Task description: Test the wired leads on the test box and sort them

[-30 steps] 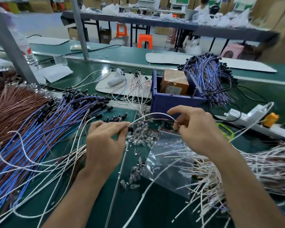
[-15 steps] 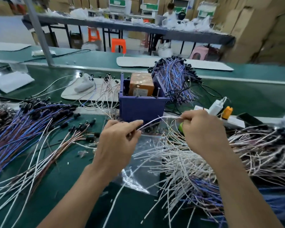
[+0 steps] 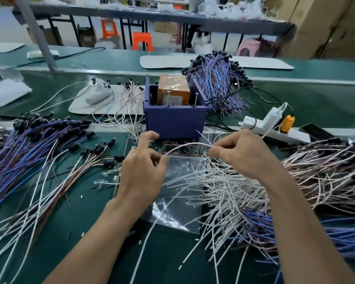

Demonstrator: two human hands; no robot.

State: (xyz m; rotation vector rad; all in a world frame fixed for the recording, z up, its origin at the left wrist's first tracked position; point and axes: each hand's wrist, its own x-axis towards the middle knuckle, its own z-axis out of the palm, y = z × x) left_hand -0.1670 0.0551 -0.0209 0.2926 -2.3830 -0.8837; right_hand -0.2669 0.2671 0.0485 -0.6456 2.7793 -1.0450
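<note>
Both hands were curled onto a single white lead (image 3: 184,144) that arched between them just in front of the test box (image 3: 174,124). The left hand (image 3: 143,173) pinched one end between thumb and fingers with its index finger lifted free. The right hand (image 3: 240,154) pinched the other end at its fingertips.

Snagging looked the likeliest fault. The right hand sat right over the tangled heap of white leads (image 3: 234,191), so lifting the held lead could drag neighbours up with it. Its bare ends also had to meet the two thin upright pins (image 3: 196,97) at the box's front rim. A slack or bowed wire might touch only one pin, or neither, and give a false reading. Sorted heaps crowded the worktop (image 3: 90,232) as well, with blue leads (image 3: 29,144) to the left and more blue leads (image 3: 217,83) behind the box, so a tested lead dropped short could land in the wrong lot.

Inside the open-topped box stood an orange block (image 3: 173,89) bearing a label, too small to read. A clear plastic bag (image 3: 178,201) lay flat beneath the hands, and what it held, if anything, could not be made out.
</note>
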